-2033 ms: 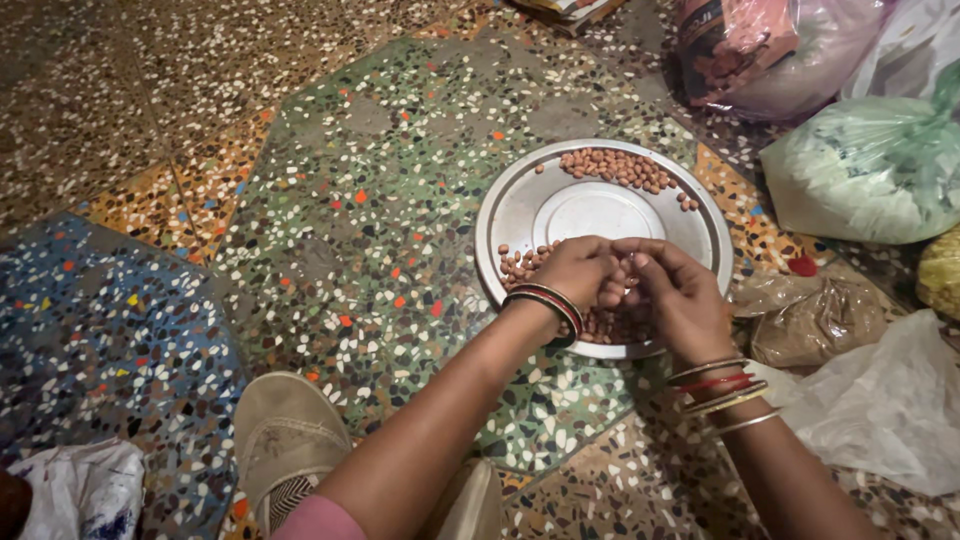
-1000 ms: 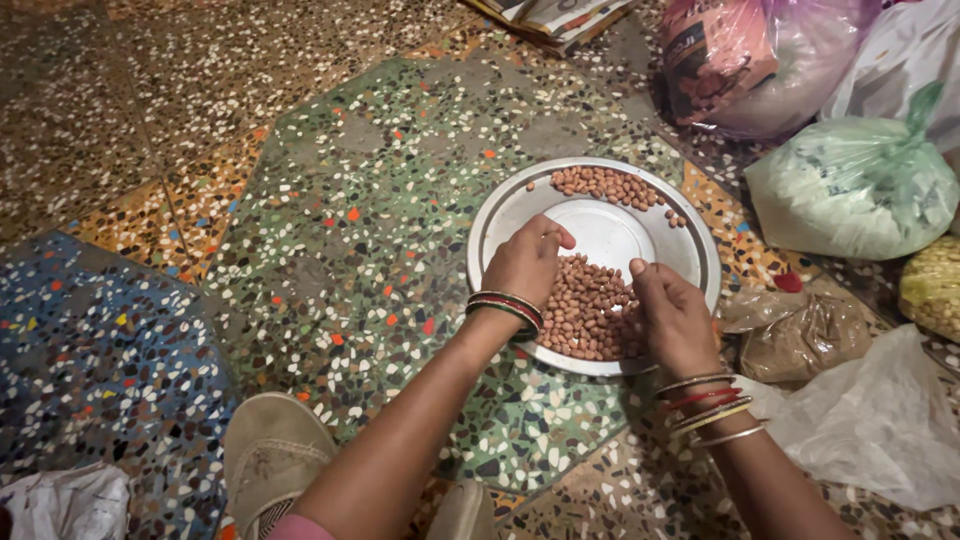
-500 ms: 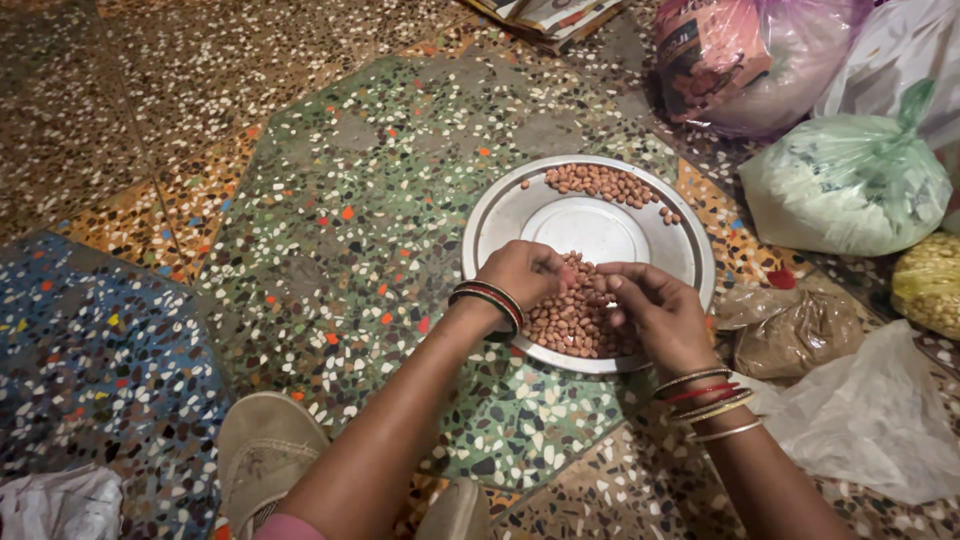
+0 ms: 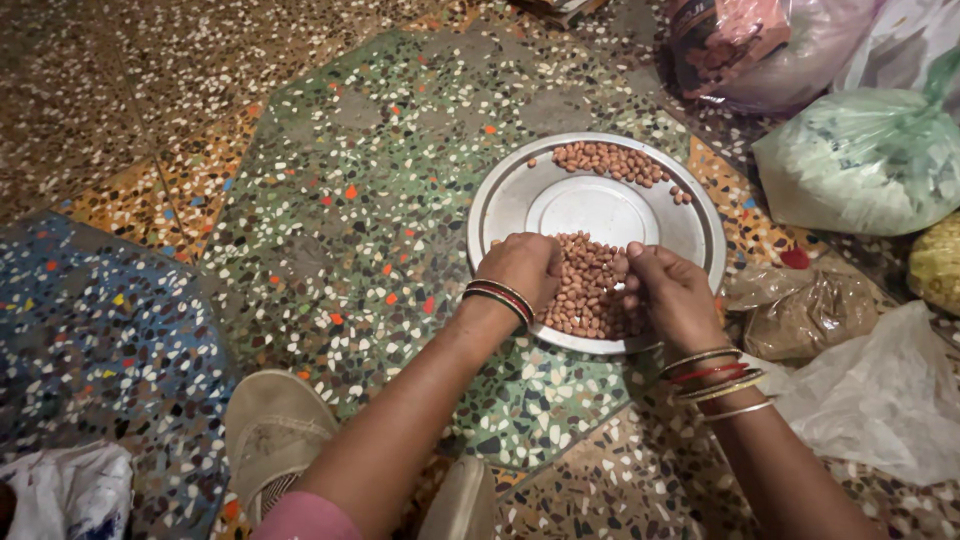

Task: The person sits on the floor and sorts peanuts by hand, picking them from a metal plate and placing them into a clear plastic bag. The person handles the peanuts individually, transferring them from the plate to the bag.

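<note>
Two hands: both sit over the near pile of peanuts point(image 4: 588, 288).
Left hand point(image 4: 522, 268): fingers curled down into the pile; I cannot tell if it holds any.
Right hand point(image 4: 672, 292): fingertips pinched at the pile's edge.
Steel plate point(image 4: 510, 205): on the speckled floor point(image 4: 330, 180).
Small pile point(image 4: 610, 160): at 12 o'clock on the plate.
Green bag point(image 4: 865, 160): at 2 o'clock.

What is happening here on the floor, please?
A person sits on a speckled floor with a round metal plate in front. Both hands work at the near heap of peanuts: the left hand is curled over its left edge, the right hand touches its right side. A smaller heap of peanuts lies at the far rim. Plastic bags lie to the right.
</note>
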